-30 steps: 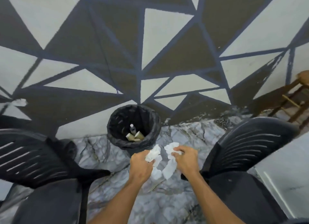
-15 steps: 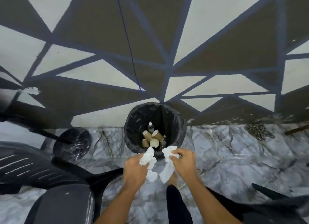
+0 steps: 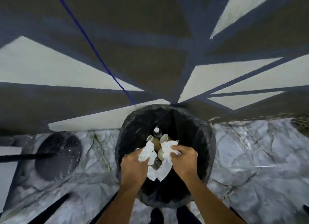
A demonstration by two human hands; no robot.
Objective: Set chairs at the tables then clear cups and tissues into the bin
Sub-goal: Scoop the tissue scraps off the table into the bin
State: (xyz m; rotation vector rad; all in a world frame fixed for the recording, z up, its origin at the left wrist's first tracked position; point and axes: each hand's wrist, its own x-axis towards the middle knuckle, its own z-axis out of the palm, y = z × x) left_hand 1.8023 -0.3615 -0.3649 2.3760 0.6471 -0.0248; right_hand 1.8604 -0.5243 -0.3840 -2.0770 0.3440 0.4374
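A round bin lined with a black bag point(image 3: 197, 131) stands on the marble floor against the wall, directly below me. Inside lie several brown paper cups point(image 3: 163, 138) and a bottle with a white cap point(image 3: 156, 131). My left hand point(image 3: 133, 167) is shut on a crumpled white tissue point(image 3: 146, 152). My right hand point(image 3: 183, 158) is shut on another white tissue point(image 3: 165, 163) that hangs down. Both hands are held over the bin's opening, close together.
A round dark table base point(image 3: 58, 155) with a black pole sits on the floor left of the bin. Black chair legs point(image 3: 48, 210) cross the lower left. The painted wall with a blue cord point(image 3: 93, 48) rises right behind the bin.
I have stepped up to the bin, which now fills the middle of the view. Both hands with the tissues went from in front of the bin to over its opening.
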